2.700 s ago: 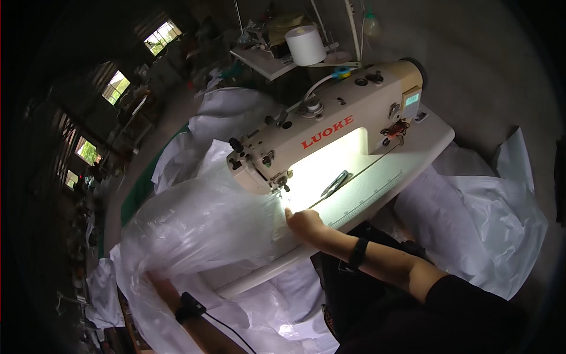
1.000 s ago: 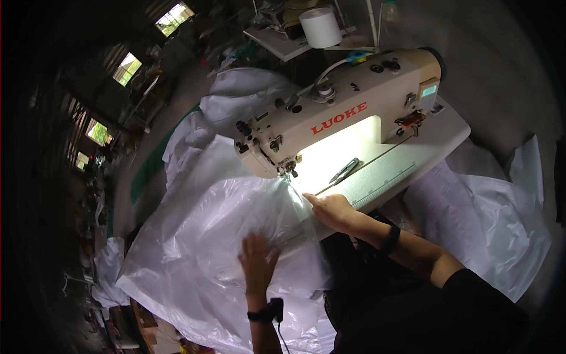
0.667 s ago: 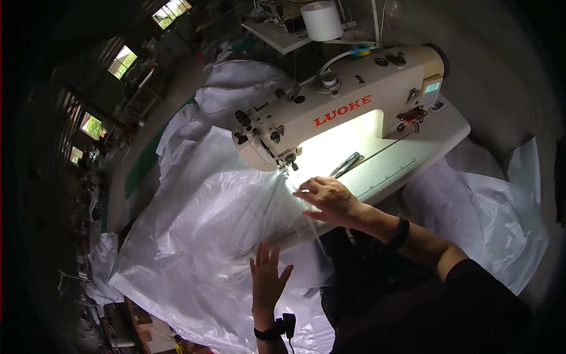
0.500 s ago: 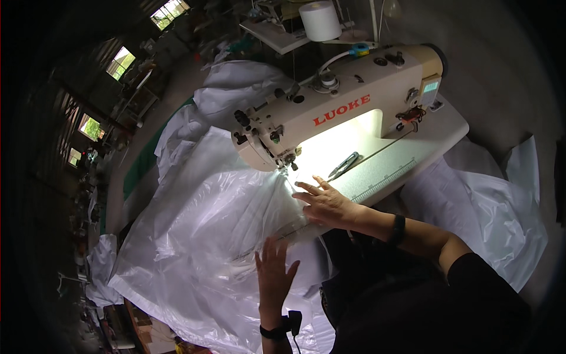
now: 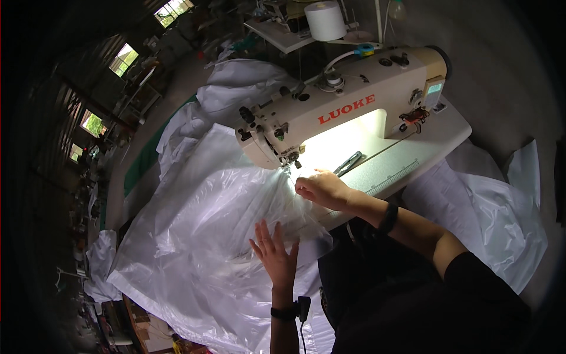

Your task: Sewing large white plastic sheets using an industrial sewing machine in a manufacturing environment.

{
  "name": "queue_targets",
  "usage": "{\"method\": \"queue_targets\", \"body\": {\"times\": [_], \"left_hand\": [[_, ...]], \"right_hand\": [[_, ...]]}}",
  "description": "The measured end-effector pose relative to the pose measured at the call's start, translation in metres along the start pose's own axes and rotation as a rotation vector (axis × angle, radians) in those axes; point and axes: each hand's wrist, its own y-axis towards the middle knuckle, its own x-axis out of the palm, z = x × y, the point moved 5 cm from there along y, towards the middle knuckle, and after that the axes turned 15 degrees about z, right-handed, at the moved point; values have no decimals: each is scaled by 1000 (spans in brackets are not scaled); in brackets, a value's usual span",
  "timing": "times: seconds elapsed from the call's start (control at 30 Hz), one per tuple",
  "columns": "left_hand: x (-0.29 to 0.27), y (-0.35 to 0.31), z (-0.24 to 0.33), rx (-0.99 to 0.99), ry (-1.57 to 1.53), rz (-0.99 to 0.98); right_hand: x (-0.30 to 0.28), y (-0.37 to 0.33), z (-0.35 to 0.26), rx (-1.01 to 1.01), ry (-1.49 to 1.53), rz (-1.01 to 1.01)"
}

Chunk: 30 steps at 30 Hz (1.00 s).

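A white sewing machine (image 5: 348,100) stands with its lamp shining over the bed. A large sheet of translucent white plastic (image 5: 194,200) runs under its needle area (image 5: 289,164) and spreads out to the left. Just in front of the needle, my right hand (image 5: 327,190) is closed, its curled fingers pinching the sheet's edge. My left hand (image 5: 276,253) lies open on the plastic nearer to me, fingers spread. Small thread snips (image 5: 348,164) rest on the machine bed beyond my right hand.
More white sheeting hangs at the right (image 5: 489,206) and is heaped behind the machine (image 5: 242,76). A white thread cone (image 5: 325,20) stands at the back. Beneath the sheet at the far left shows a green strip (image 5: 141,168).
My right hand's fingers have gone from stretched out to curled in on the sheet's edge. My left hand has moved slightly up over the plastic, still spread.
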Motion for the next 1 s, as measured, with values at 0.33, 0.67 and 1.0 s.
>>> {"method": "queue_targets", "body": {"times": [0.33,0.67,1.0], "left_hand": [[26,66,-17,12,-96,64],[45,61,20,-28,-79,132],[79,88,-2,-40,-421,-169]], "right_hand": [[8,-6,2,-73,-126,-168],[7,-6,4,18,-100,75],[7,-2,16,-115,-56,-83]]}}
